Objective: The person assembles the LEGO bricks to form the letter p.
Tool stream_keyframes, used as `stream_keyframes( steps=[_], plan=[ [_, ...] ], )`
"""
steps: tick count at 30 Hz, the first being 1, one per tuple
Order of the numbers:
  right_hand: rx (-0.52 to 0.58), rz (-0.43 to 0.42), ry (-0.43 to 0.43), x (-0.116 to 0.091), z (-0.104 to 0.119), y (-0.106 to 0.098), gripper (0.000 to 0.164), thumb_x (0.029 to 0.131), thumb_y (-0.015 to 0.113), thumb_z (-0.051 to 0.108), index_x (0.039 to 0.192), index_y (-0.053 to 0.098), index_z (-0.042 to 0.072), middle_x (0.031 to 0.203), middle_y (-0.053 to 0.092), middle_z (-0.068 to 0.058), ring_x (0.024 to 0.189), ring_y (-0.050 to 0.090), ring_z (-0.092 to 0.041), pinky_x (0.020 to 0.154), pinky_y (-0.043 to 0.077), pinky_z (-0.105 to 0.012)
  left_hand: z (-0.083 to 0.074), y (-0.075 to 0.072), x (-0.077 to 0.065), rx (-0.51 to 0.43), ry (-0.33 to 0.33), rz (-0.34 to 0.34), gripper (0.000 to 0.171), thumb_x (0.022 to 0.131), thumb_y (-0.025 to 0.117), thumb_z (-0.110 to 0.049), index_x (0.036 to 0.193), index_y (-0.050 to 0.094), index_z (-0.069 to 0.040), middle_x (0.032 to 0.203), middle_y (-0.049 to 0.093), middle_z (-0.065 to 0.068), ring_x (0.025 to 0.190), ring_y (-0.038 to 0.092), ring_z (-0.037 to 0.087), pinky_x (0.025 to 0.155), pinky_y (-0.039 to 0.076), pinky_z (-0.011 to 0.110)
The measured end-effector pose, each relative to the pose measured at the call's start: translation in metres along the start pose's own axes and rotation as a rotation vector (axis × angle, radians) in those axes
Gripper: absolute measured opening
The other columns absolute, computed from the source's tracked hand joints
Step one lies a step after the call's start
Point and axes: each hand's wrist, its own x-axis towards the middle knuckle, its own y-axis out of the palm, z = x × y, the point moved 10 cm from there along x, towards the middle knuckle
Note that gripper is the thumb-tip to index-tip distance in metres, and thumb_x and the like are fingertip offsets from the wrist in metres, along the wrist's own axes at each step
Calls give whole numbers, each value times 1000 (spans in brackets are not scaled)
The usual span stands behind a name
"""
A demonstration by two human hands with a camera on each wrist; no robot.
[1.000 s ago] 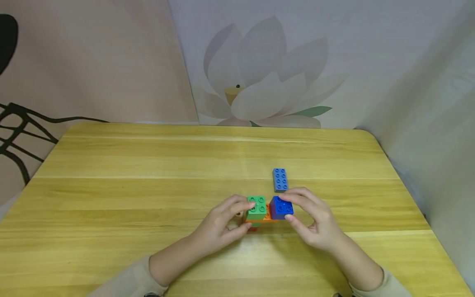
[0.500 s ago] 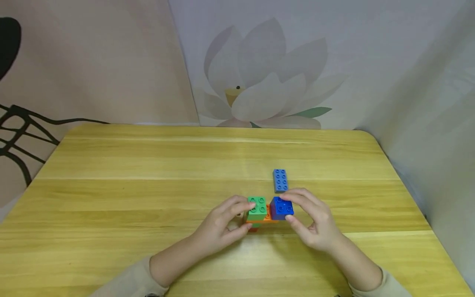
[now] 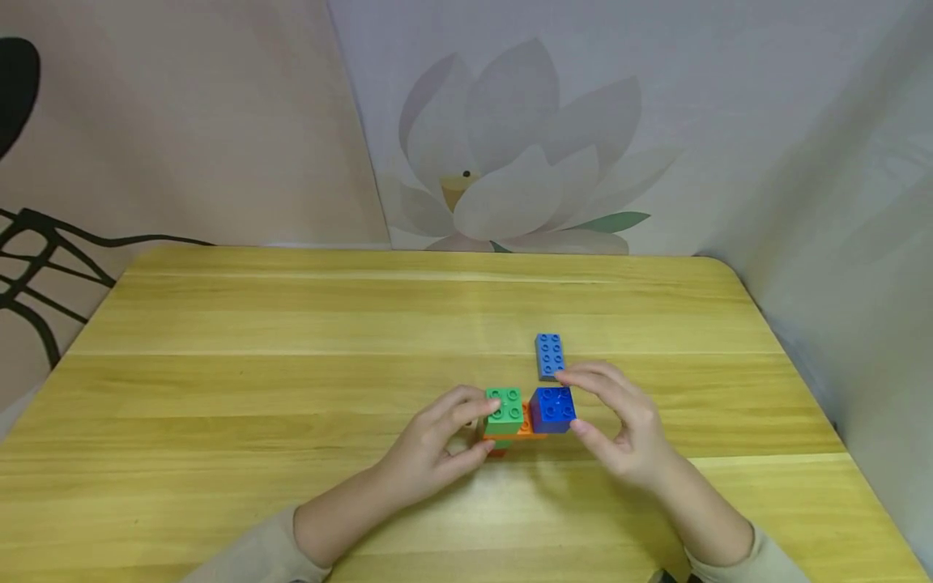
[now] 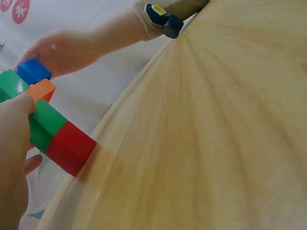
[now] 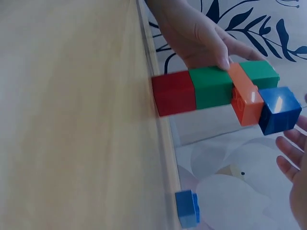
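A stack of toy building bricks stands upright on the table: a red brick at the bottom, a green brick on it, then a wider orange brick. On top of the orange one sit a green brick at left and a dark blue brick at right, with a small gap between. My left hand holds the stack from the left, thumb and fingers around its upper bricks. My right hand is beside the blue brick, thumb and fingers spread slightly apart, holding nothing.
A lighter blue eight-stud brick lies on the wooden table just behind the stack, close to my right fingertips. A wall with a flower print rises behind the table's far edge.
The fingers and thumb of my right hand have come off the dark blue brick and spread outward to the right. My left hand and the stack keep their place.
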Motion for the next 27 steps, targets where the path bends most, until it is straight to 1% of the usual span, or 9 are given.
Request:
stream_keyframes(
  steps=[3, 8, 11, 15, 16, 19, 21, 23, 27],
  plan=[
    [34, -35, 19, 1, -7, -7, 46, 97, 55, 28, 103, 60, -17, 101, 63, -22, 99, 60, -22, 91, 49, -25, -1, 0, 0, 2, 12, -5, 63, 86, 67, -6, 141, 39, -20, 112, 56, 9, 84, 59, 21, 69, 55, 23],
    [78, -67, 111, 0, -25, -17, 42, 96, 58, 23, 102, 59, -19, 102, 64, -18, 95, 59, -22, 87, 49, -25, -2, 0, 0, 10, 26, -12, 67, 86, 67, -7, 143, 37, -22, 111, 56, 10, 84, 59, 20, 70, 55, 23],
    [73, -75, 163, -2, -38, -21, 41, 96, 59, 22, 104, 59, -18, 103, 64, -16, 95, 59, -22, 86, 48, -26, -2, 0, 0, 24, 24, -14, 70, 86, 68, -7, 146, 35, -23, 111, 56, 10, 85, 60, 20, 71, 55, 23],
    [31, -65, 232, -5, -54, -24, 39, 95, 61, 23, 106, 61, -14, 103, 65, -16, 96, 59, -21, 86, 47, -27, -2, -1, -1, 41, 18, -16, 74, 86, 68, -9, 148, 31, -22, 113, 56, 10, 89, 60, 20, 72, 55, 23],
    [21, -60, 249, -6, -58, -25, 37, 94, 61, 21, 107, 62, -13, 104, 65, -15, 96, 59, -21, 86, 47, -28, -2, -1, -1, 43, 18, -16, 74, 86, 68, -9, 149, 31, -21, 113, 56, 11, 90, 60, 20, 73, 55, 24],
    [-2, -34, 304, -9, -67, -25, 26, 88, 64, 5, 109, 63, -10, 104, 65, -15, 97, 58, -22, 86, 47, -29, -1, 0, -2, 38, 10, -13, 74, 86, 67, -9, 149, 30, -21, 113, 57, 10, 91, 60, 21, 73, 56, 25],
    [-15, -7, 346, -11, -72, -25, 29, 82, 64, -5, 111, 63, -8, 105, 64, -17, 98, 58, -23, 86, 47, -30, -1, 0, -2, 32, 2, -13, 74, 86, 67, -8, 149, 30, -20, 113, 57, 10, 92, 60, 21, 73, 56, 25],
    [-29, 21, 396, -14, -78, -24, 36, 77, 64, -14, 112, 63, -7, 106, 63, -18, 99, 57, -22, 87, 46, -31, 1, 0, -2, 24, -11, -11, 73, 86, 67, -8, 148, 31, -19, 114, 57, 10, 93, 60, 21, 73, 56, 25],
    [-75, 64, 443, -19, -88, -22, 43, 73, 67, -20, 113, 62, -7, 109, 63, -18, 100, 57, -25, 86, 47, -31, 3, 0, -3, 6, -27, -7, 74, 85, 68, -6, 148, 31, -18, 116, 57, 11, 97, 60, 22, 73, 56, 26]
  ],
)
